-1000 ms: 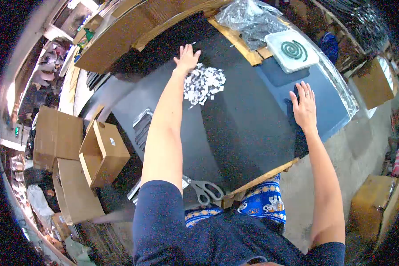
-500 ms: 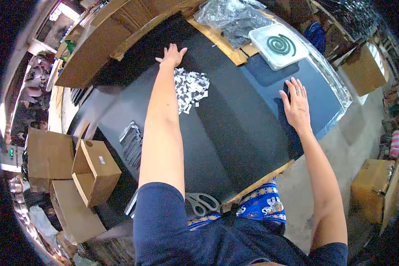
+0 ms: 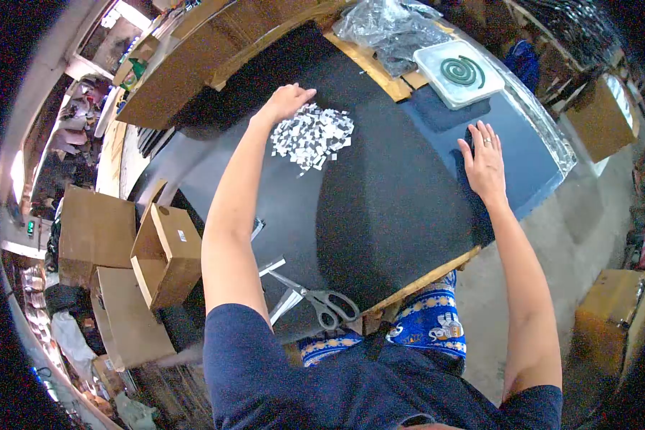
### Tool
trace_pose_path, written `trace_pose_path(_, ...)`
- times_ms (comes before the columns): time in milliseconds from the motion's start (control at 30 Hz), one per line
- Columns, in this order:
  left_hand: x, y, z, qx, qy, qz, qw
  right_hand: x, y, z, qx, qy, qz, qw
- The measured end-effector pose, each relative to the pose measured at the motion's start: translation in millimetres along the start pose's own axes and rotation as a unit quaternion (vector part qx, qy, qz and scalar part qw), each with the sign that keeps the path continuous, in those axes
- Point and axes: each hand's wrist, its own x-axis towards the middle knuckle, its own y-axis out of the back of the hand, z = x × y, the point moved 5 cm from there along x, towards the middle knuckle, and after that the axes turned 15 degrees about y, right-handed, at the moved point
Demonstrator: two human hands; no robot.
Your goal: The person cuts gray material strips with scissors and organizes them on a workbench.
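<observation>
A heap of small white and dark square pieces (image 3: pixel 314 136) lies on the black tabletop (image 3: pixel 380 208). At its far left edge is my left hand (image 3: pixel 288 102), turned sideways with its fingers pointing right; part of the fingers is hidden, and I see nothing held. My right hand (image 3: pixel 486 163) rests flat near the table's right side, beside the blue-grey sheet (image 3: pixel 527 161), fingers stretched out and holding nothing. Close to my body lie grey-handled scissors (image 3: pixel 327 307), with white-edged strips (image 3: pixel 287 304) next to them, partly behind my left arm.
A white plastic container (image 3: pixel 444 89) with a green mosquito coil (image 3: pixel 462 71) on it stands at the back right. Clear plastic bags (image 3: pixel 387 29) lie behind it. Cardboard boxes (image 3: pixel 166 251) stand on the left, and a long cardboard piece (image 3: pixel 186 61) borders the far edge.
My left hand has come back toward me and turned from spread flat to sideways against the heap. The heap looks more gathered. My right hand stays about where it was.
</observation>
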Motion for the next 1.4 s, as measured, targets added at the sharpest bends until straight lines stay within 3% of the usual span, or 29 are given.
trace_pose_path(33, 9, -1, 3, -0.047, -0.04, 0.057, 0.996, 0, 1, -1, 0.002, 0.003, 0.003, 1.0)
trace_pose_path(67, 18, -4, 10, -0.048, -0.043, 0.059, 0.996, 0, 1, -2, 0.004, 0.006, 0.005, 1.0)
trace_pose_path(133, 35, -5, 41, -0.127, -0.15, 0.115, 0.974, 1, 1, -1, -0.004, 0.007, 0.013, 1.0)
trace_pose_path(167, 48, -13, 54, -0.114, -0.137, 0.147, 0.973, 1, 1, -1, 0.0, 0.004, 0.012, 1.0)
trace_pose_path(267, 65, -29, 98, -0.019, -0.029, 0.071, 0.997, 0, 1, 0, -0.004, -0.004, 0.014, 1.0)
trace_pose_path(367, 68, -43, 114, 0.026, -0.006, 0.045, 0.999, 2, 2, -1, 0.005, -0.001, 0.004, 1.0)
trace_pose_path(500, 57, -54, 111, 0.007, -0.002, 0.047, 0.999, 0, 2, -1, 0.01, -0.007, 0.001, 1.0)
trace_pose_path(733, 29, -54, 96, 0.145, -0.051, 0.105, 0.982, 0, 1, 0, 0.006, -0.004, 0.007, 1.0)
trace_pose_path(933, -4, -46, 71, 0.194, -0.062, 0.061, 0.977, 1, -1, 0, -0.004, 0.0, 0.002, 1.0)
trace_pose_path(1000, -8, -39, 62, 0.175, -0.074, 0.071, 0.979, 1, -2, 0, -0.011, 0.001, -0.001, 1.0)
trace_pose_path(1067, -8, -30, 62, 0.066, -0.096, 0.089, 0.989, 0, -3, 0, -0.011, 0.001, 0.004, 1.0)
trace_pose_path(1100, -3, -27, 66, 0.006, -0.139, 0.187, 0.972, -1, -2, 0, -0.013, 0.003, 0.009, 1.0)
trace_pose_path(1200, 6, -9, 111, -0.112, -0.152, 0.213, 0.959, 0, 1, -2, -0.009, 0.003, 0.012, 1.0)
trace_pose_path(1233, 20, -13, 127, -0.165, -0.227, 0.289, 0.915, 0, 1, -2, -0.013, 0.001, 0.01, 1.0)
trace_pose_path(1267, 26, -16, 143, -0.226, -0.215, 0.254, 0.916, 0, 0, -2, -0.01, 0.002, 0.013, 1.0)
trace_pose_path(1400, 51, -32, 197, -0.193, -0.174, 0.308, 0.915, 0, 1, -1, 0.001, 0.008, 0.016, 1.0)
